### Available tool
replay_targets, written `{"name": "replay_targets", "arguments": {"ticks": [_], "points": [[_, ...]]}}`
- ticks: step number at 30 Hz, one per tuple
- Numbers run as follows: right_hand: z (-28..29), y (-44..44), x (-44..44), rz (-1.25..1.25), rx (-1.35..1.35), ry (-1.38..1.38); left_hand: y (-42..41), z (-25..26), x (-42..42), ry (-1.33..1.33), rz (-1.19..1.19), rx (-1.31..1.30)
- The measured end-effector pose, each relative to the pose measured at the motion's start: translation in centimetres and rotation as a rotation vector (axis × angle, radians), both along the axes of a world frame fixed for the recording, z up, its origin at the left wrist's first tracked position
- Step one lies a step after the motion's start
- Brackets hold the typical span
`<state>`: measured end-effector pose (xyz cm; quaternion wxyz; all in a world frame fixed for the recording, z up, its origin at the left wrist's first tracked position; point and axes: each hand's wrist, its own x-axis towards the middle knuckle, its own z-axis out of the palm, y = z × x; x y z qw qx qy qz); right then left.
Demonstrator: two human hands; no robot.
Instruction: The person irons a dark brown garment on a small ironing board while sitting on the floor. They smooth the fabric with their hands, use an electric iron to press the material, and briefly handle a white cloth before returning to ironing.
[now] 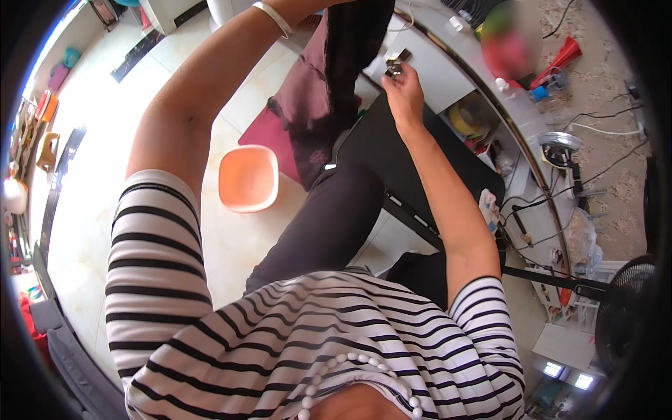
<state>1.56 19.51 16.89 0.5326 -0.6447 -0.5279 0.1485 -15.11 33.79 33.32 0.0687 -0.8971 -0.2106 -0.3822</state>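
At the top edge, my left hand (pixel 310 7), below a white bangle (pixel 274 18), is mostly cut off and its fingers are hidden. Next to it hangs a dark garment or cloth (pixel 357 47) with a dusky pink, satin-like side (pixel 307 79); whether the hand grips it cannot be seen. My right hand (pixel 407 97) has thumb and fingers pinched on a small shiny metal object (pixel 396 64), in front of a white cabinet panel (pixel 443 68). The object may be a handle or a clip; its exact kind is unclear.
A peach plastic basin (pixel 248 179) stands on the tiled floor left of my knee (pixel 341 210), near a magenta sheet (pixel 262 128). A black panel (pixel 409 157) lies under my right forearm. Cables (pixel 577 194) cross the cluttered counter; a black fan (pixel 627 310) stands lower right.
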Motion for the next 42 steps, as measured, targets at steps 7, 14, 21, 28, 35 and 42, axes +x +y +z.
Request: {"name": "replay_targets", "arguments": {"ticks": [7,14,21,28,35,42], "points": [[3.7,5.4,-0.1,-0.038,-0.150,0.134,-2.4,5.5,0.4,-0.137,-0.045,-0.083],[13.0,2.1,9.8,0.053,0.190,0.018,-2.2,1.9,-7.0,0.344,0.122,-0.104],[27.9,-1.3,14.0,0.426,-0.123,-0.190,2.9,-1.6,-6.0,-0.076,0.195,-0.120],[25.3,-5.3,12.9,0.518,-0.388,-0.389,3.5,3.7,-4.7,-0.493,0.133,-0.366],[16.8,-7.4,19.6,0.192,-0.382,-0.272,-1.6,8.8,3.6,-0.326,0.233,-0.101],[19.3,-9.7,19.2,0.266,-0.342,-0.141,-3.9,17.5,4.7,-0.381,0.193,0.025]]}}
